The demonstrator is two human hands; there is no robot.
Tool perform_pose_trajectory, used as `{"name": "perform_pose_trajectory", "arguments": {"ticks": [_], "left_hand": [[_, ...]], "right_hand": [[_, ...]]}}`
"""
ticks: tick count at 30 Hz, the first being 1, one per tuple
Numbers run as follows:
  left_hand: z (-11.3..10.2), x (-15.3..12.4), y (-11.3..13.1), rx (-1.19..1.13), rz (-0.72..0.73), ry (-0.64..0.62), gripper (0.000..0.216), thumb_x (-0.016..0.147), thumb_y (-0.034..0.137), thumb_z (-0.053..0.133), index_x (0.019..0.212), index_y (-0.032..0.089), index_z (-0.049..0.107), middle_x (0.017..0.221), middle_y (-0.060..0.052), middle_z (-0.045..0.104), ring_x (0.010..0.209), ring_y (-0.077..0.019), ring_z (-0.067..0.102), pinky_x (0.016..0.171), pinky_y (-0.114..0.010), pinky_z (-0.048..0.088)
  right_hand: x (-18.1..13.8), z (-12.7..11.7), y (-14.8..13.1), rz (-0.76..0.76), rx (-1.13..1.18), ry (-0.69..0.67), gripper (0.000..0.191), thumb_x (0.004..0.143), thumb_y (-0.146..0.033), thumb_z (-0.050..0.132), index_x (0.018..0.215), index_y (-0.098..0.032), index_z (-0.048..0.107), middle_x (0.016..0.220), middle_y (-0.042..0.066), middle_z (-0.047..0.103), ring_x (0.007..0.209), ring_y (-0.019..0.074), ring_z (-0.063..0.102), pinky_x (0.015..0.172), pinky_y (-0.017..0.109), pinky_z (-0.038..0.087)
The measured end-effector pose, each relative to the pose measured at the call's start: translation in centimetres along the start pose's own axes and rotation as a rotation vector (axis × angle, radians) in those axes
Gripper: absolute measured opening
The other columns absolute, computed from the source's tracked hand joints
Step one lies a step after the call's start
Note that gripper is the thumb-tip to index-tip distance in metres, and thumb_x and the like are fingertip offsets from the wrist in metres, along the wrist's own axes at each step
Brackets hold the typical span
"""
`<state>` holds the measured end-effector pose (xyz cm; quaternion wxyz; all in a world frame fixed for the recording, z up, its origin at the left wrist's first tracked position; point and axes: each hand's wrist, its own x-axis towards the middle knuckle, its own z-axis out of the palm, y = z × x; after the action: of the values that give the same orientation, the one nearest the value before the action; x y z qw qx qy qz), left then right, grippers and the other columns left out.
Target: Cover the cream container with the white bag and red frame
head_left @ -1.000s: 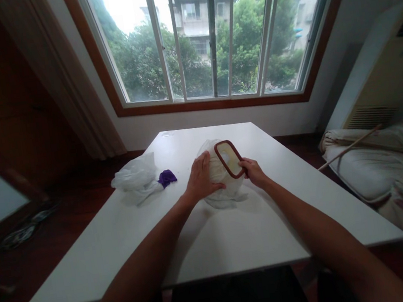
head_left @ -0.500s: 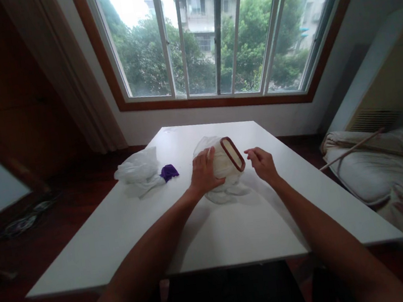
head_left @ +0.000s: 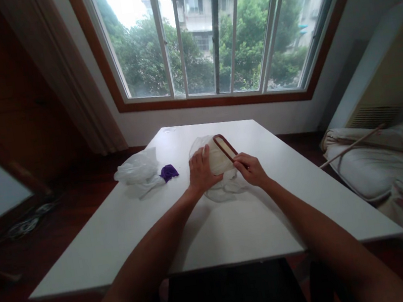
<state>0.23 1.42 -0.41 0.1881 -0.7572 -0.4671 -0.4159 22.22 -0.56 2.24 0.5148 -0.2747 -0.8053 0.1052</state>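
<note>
A cream container [head_left: 218,159] with a brown rounded-rectangle rim [head_left: 225,148] lies tilted near the middle of the white table, its opening facing right. My left hand [head_left: 201,170] curves round its left side, thumb low and fingers on top. At the near end of the rim, my right hand [head_left: 249,168] pinches the brown edge between thumb and fingers. Clear crumpled plastic [head_left: 226,192] shows around and under the container. How far that plastic wraps the container I cannot tell.
On the table's left lies a crumpled white plastic bag [head_left: 137,167], touching a bunched purple cloth-like piece [head_left: 169,172]. The white table [head_left: 236,236] ends at a window wall. Right of it stand wrapped bundles with a thin stick [head_left: 351,146].
My right hand has moved left and closed on the rim's near end. The rim has shifted slightly left and turned, so its opening looks narrower. My left hand stays on the container.
</note>
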Motion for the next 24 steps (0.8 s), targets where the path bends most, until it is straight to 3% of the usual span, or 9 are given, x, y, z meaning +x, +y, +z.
{"name": "perform_pose_trajectory", "arguments": {"ticks": [14, 24], "left_hand": [[0.0, 0.1, 0.1, -0.001, 0.012, 0.012, 0.118, 0.063, 0.048, 0.077, 0.155, 0.011, 0.013, 0.146, -0.023, 0.039, 0.132, -0.0408, 0.04, 0.11, -0.053, 0.032], [-0.1, 0.1, 0.2, 0.0, 0.041, -0.009, 0.12, 0.062, 0.049, 0.077, 0.156, 0.012, 0.012, 0.147, -0.023, 0.038, 0.132, -0.0411, 0.039, 0.111, -0.053, 0.032]], "right_hand": [[0.0, -0.3, 0.2, -0.038, -0.052, 0.044, 0.02, 0.099, -0.03, 0.05, 0.09, -0.02, 0.065, 0.088, 0.007, 0.065, 0.081, 0.0184, 0.062, 0.073, 0.032, 0.049], [0.3, -2.2, 0.3, -0.056, -0.107, 0.139, 0.024, 0.1, -0.032, 0.048, 0.089, -0.019, 0.064, 0.084, 0.006, 0.064, 0.077, 0.0182, 0.06, 0.071, 0.032, 0.048]]}}
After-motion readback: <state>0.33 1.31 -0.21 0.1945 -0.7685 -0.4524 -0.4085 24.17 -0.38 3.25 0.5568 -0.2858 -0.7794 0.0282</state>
